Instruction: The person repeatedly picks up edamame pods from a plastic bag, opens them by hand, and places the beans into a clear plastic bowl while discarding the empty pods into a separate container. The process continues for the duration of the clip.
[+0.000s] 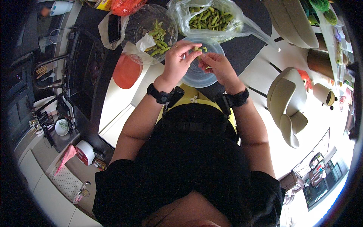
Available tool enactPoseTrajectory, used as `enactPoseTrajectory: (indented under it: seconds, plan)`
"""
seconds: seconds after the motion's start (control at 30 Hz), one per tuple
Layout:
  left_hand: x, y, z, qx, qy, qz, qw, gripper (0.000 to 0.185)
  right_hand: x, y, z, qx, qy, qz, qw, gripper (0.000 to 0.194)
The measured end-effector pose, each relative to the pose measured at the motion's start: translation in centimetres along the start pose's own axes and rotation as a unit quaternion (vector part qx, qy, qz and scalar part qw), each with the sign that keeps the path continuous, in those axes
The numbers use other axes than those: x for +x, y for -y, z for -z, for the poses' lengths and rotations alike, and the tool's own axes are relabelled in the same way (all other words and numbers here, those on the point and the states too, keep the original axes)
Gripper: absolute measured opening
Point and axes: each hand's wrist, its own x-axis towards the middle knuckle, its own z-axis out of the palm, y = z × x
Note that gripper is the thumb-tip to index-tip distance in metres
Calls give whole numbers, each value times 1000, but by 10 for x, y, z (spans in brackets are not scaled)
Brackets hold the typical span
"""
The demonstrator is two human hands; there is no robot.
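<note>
A green bean pod [197, 50] is pinched between the fingertips of my left hand [178, 59] and my right hand [217, 65]. Both hands are over a translucent plastic bowl [198, 81]. A few green beans [204, 49] show close to the fingertips; whether they touch the pod is hard to tell. Beyond the bowl, a transparent plastic bag [181, 21] lies open, full of bean pods [211, 20]. To the left stands a wide transparent bowl [133, 31] with green pods or shells [160, 46] and a crumpled white tissue [145, 42] in it.
The dark table [249, 42] carries the bowls and bag. A phone [114, 28] and a red plastic bag [124, 6] lie at the far left. A red-orange seat [127, 71] is beneath the left bowl's edge. Beige chairs [286, 93] stand at right; a sink faucet [51, 85] is left.
</note>
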Motion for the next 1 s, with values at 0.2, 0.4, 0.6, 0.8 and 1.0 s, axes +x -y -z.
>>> enactPoseTrajectory:
  seconds: [0.2,0.4,0.6,0.8,1.0]
  plan:
    - [-4,2,0,45,31,29,998,18,-10,13,-12,-278,-156,338,886,16]
    - [-6,0,2,170,63,-35,983,18,-20,34,-12,-494,-79,436,748,18]
    - [-7,1,3,171,59,-95,979,14,-19,29,-13,-540,-96,444,708,14]
    - [-10,-2,-1,147,62,-82,984,10,-19,26,-11,-546,-90,440,708,16]
    - [-10,-4,-1,124,101,-51,986,14,-19,26,-8,-561,-86,431,701,19]
